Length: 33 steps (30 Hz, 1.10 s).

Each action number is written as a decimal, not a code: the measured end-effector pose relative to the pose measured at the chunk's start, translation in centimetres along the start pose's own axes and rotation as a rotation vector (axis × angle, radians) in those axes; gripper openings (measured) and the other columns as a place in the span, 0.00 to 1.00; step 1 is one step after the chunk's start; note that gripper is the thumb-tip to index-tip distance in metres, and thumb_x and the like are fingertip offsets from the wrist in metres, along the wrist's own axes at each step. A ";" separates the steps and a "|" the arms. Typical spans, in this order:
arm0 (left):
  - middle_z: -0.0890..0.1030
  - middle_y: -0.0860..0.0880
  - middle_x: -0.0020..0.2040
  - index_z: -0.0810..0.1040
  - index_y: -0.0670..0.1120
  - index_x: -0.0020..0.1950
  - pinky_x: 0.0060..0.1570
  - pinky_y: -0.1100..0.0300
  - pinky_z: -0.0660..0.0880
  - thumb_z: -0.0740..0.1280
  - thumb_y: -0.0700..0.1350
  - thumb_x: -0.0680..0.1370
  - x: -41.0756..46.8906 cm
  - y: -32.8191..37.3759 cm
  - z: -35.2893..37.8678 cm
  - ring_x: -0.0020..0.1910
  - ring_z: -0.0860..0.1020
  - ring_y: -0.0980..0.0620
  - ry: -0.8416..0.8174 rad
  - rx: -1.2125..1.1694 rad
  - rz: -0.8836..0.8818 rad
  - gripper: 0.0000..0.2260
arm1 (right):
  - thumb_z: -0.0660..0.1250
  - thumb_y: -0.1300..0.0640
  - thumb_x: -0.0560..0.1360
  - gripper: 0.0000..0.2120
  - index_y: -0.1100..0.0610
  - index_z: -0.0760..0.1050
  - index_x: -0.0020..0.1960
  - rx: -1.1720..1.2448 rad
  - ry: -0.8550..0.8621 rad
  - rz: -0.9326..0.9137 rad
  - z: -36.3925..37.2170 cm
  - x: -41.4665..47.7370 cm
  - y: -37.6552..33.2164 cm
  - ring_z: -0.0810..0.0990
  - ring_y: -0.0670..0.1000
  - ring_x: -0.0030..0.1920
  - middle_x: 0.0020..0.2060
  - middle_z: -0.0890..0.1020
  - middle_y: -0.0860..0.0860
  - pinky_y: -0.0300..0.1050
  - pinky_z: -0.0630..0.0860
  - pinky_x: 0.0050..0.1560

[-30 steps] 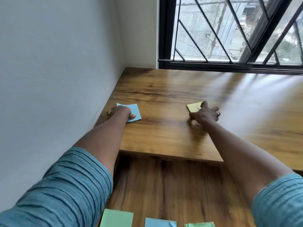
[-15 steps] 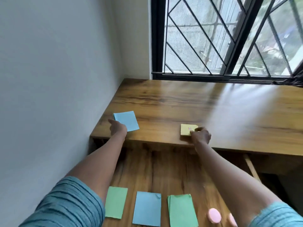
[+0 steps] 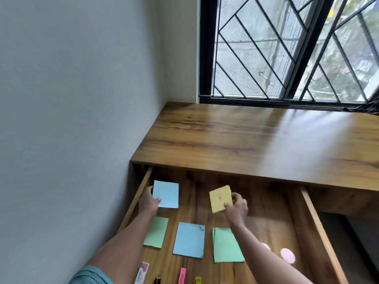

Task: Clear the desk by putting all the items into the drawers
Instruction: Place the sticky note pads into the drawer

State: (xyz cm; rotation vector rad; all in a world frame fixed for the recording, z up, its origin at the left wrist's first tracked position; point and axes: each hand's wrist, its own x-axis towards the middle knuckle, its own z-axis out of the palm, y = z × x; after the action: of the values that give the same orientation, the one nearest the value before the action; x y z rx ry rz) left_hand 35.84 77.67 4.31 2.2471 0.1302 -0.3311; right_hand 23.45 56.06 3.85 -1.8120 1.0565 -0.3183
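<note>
- Left hand (image 3: 148, 201) pinches the blue pad (image 3: 166, 194); lay it flat, lower left, clear of the green sheet (image 3: 156, 232).
- Right hand (image 3: 235, 209) clasps the yellow pad (image 3: 220, 198) — set it in bare drawer (image 3: 272, 206) floor, mid-frame.

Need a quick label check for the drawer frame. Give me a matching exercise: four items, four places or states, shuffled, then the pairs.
Items
1. blue paper
2. yellow note pad
3. pink round pad
4. desk top

Places or states
A. lying in the drawer near its right side
B. held in the left hand over the drawer's back left
C. nothing in view on it
D. held tilted in the right hand above the drawer

Pairs: 1-B, 2-D, 3-A, 4-C
</note>
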 end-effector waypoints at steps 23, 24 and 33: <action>0.66 0.42 0.68 0.61 0.38 0.74 0.60 0.61 0.71 0.57 0.36 0.81 4.7 -3.6 4.2 0.62 0.71 0.49 0.010 0.772 0.170 0.20 | 0.60 0.64 0.78 0.22 0.61 0.61 0.71 -0.297 -0.170 0.197 9.6 0.6 -0.3 0.70 0.61 0.66 0.67 0.67 0.60 0.52 0.70 0.64; 0.65 0.41 0.69 0.61 0.38 0.74 0.61 0.60 0.71 0.58 0.37 0.81 4.6 -3.8 4.4 0.63 0.70 0.49 0.007 0.781 0.173 0.21 | 0.60 0.64 0.78 0.22 0.61 0.61 0.71 -0.326 -0.170 0.201 9.6 0.5 -0.3 0.69 0.61 0.66 0.67 0.67 0.60 0.52 0.70 0.64; 0.62 0.41 0.72 0.57 0.37 0.75 0.65 0.59 0.70 0.60 0.38 0.80 3.5 -3.8 4.5 0.67 0.68 0.48 0.110 0.629 0.153 0.24 | 0.62 0.63 0.77 0.22 0.60 0.61 0.70 -0.431 -0.155 0.076 8.8 -1.8 -0.7 0.69 0.58 0.65 0.66 0.67 0.58 0.48 0.70 0.64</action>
State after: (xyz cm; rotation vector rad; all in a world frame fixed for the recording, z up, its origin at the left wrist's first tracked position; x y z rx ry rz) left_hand 37.58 76.60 -2.20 2.8783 -0.1058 -0.1781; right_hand 28.21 62.98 0.51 -2.1289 1.1417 0.1060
